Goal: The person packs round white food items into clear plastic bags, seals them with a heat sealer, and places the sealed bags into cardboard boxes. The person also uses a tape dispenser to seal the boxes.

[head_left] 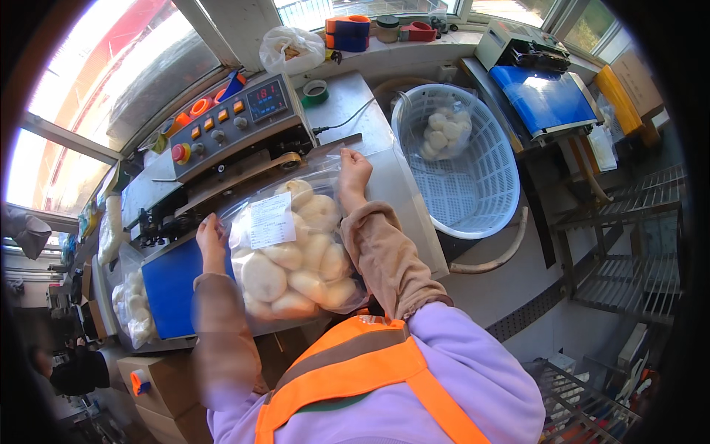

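A clear plastic bag of pale round buns lies before me, with a white printed label on its upper side. My left hand pinches the bag's near-left top corner. At the opposite top corner, my right hand grips the plastic between thumb and fingers. The bag's top edge is stretched between both hands along the front of a continuous band sealer. The sealer has a lit digital display, knobs and a red stop button. Its blue conveyor belt shows left of the bag.
A white plastic basket to the right holds another bag of buns. More bagged buns hang at the belt's left end. Green tape lies behind the sealer. Cardboard boxes stand below left; metal racks stand right.
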`<act>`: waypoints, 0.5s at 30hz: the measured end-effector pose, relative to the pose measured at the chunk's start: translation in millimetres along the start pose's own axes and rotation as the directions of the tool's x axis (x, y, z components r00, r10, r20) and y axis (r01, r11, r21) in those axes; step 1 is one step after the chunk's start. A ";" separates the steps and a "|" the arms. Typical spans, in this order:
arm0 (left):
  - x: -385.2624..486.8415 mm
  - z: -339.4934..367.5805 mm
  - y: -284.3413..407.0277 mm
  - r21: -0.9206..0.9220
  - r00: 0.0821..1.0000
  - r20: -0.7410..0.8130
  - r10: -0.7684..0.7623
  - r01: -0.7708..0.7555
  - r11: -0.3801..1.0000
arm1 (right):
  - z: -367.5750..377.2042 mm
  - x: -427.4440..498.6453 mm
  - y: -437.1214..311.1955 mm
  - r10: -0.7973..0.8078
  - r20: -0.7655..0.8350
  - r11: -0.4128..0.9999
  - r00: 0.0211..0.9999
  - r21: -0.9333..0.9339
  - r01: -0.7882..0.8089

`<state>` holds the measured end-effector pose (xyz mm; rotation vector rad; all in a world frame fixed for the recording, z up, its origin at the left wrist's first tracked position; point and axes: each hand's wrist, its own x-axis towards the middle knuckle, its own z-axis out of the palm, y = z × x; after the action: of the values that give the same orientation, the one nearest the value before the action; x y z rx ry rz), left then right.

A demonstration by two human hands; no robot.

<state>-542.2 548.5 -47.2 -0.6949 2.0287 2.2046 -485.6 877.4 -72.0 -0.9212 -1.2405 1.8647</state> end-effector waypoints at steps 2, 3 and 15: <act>2.2 -14.9 2.8 -0.042 0.999 0.040 -0.006 0.008 0.999 | 5.9 -3.8 7.1 -0.009 -0.004 0.999 1.000 -0.046 0.008; 1.8 -24.3 4.8 0.011 0.999 0.050 0.006 -0.006 1.000 | 9.0 -5.8 10.4 -0.009 -0.001 0.998 1.000 -0.066 0.009; -152.6 -80.8 65.8 0.212 0.821 -0.335 0.463 -0.413 0.886 | -42.4 20.1 -38.9 0.003 0.339 0.999 0.941 -0.036 0.010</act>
<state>-405.6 500.7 67.7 -0.7444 2.7467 2.2635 -453.0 924.5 -51.0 -0.6294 -1.4826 2.0630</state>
